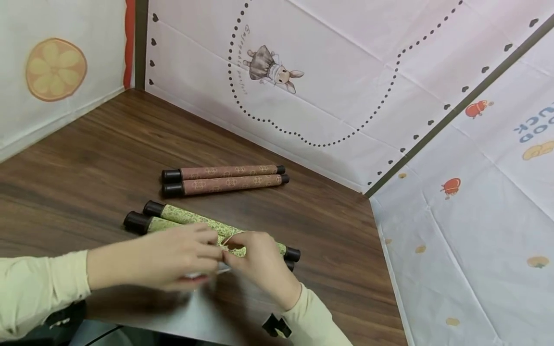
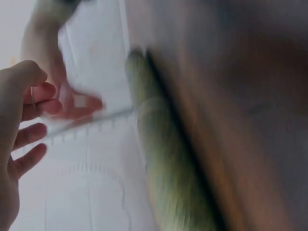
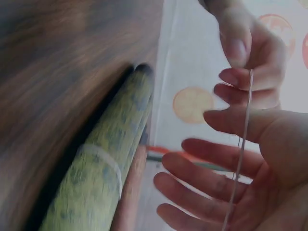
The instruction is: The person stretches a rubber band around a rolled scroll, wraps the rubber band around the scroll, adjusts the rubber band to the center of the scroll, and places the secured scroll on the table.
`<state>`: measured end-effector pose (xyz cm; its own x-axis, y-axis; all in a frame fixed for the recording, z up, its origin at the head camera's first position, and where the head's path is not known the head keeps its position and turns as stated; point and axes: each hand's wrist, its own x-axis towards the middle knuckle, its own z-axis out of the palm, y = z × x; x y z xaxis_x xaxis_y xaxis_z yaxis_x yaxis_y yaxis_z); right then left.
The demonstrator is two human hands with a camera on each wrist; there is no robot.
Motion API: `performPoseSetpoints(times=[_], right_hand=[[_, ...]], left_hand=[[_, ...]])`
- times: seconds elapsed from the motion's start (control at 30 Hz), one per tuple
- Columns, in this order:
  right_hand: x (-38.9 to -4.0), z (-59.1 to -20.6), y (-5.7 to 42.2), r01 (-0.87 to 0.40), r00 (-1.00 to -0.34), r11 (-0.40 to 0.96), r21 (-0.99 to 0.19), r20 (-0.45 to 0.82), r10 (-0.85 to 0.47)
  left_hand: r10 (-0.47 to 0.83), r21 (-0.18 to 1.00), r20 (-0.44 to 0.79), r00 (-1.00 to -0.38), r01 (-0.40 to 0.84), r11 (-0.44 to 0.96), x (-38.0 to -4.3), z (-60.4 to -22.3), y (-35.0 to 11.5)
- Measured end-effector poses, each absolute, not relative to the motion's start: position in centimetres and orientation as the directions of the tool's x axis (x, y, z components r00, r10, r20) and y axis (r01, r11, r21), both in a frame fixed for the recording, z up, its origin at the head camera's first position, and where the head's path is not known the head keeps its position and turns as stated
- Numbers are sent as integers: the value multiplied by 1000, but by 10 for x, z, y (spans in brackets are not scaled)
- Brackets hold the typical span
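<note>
Two scrolls in green patterned fabric with dark end knobs lie side by side; the far green scroll shows more fully than the near green scroll. Over their middle, my left hand pinches a thin pale string between thumb and forefinger. My right hand faces it with thumb and fingers apart, and the string runs down across its palm in the right wrist view. A pale loop of string circles a green scroll. The left hand hides part of the near scroll.
Two reddish-brown scrolls, the far one and the near one, lie together farther back on the wooden table. Printed cloth walls bound the table. A white patch shows near the front edge.
</note>
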<state>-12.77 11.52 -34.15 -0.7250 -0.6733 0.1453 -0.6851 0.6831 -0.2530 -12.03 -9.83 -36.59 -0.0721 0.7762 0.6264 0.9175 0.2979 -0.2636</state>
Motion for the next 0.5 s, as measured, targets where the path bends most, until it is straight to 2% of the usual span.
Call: performPoseSetpoints(times=[0.1, 0.23, 0.33, 0.5], right_hand=[[-125, -344, 111, -690, -720, 678, -253, 144, -679], [-114, -345, 110, -770, -638, 619, -157, 149, -756], [-107, -343, 110, -844, -535, 529, -88, 195, -822], [-100, -341, 104, -952, -292, 307, -4, 322, -900]], left_hand=[[794, -258, 604, -74, 924, 283, -111, -366, -93], [783, -278, 614, -103, 899, 337, -118, -361, -103], [773, -237, 619, -139, 906, 352, -128, -360, -113], [764, -118, 620, -180, 941, 317, -137, -366, -116]])
